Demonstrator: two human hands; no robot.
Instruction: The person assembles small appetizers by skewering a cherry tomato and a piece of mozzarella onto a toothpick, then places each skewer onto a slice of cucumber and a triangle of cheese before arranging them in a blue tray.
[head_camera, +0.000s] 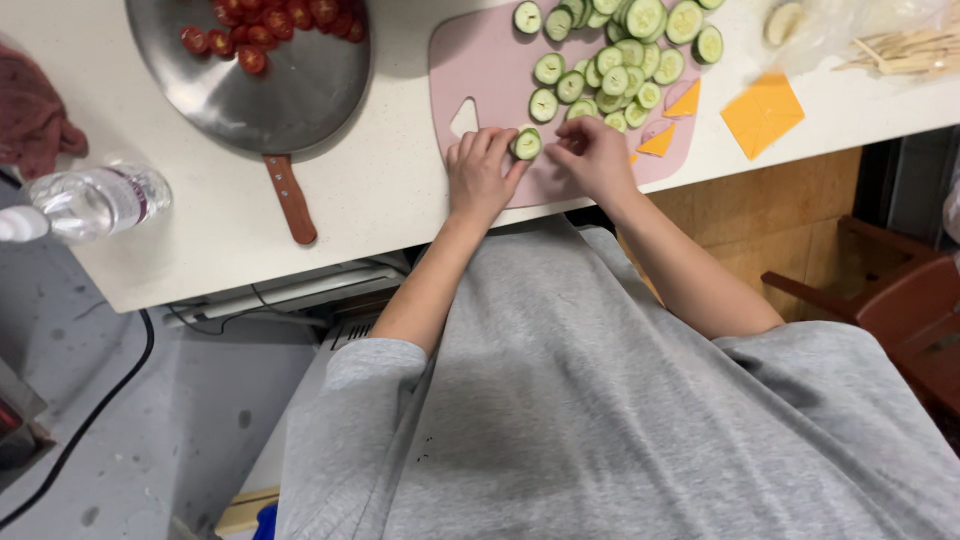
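Hands were mid-assembly: left hand (482, 172) pinched a cucumber slice (527, 144) over the pink cutting board (480, 60), right hand (596, 155) fingers curled loosely beside it, holding nothing I could see. Probably next it needs a cheese triangle (658, 141), just beside.

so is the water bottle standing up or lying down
Lying down: the clear water bottle rests on its side on the white counter, cap end toward the left edge.
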